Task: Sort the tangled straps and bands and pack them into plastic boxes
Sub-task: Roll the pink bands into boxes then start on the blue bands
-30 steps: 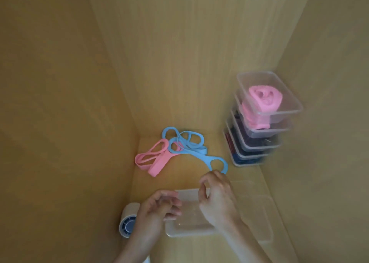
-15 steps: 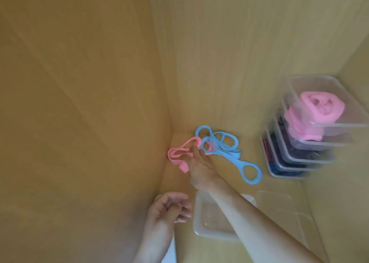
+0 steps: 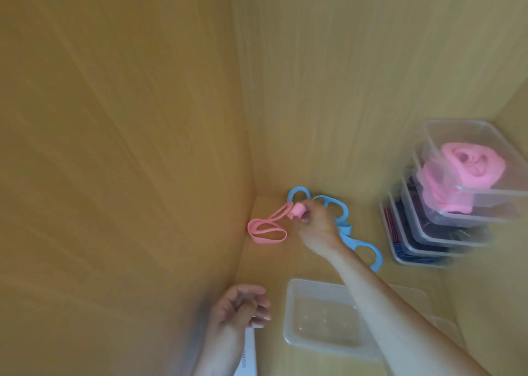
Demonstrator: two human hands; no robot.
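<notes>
1. Pink flat elastic band: its looped end lies on the wooden worktop close to the left wall. Its other end is bunched and pinched in the fingers of the right hand, whose arm reaches forward over a clear, empty plastic box.
2. The left hand hangs low with its fingers loosely curled, holding nothing. It is above a white object whose dark lettering cannot be read.
3. The band's long axis runs from lower left up to the right. Light blue looped straps lie under the right hand.
</notes>
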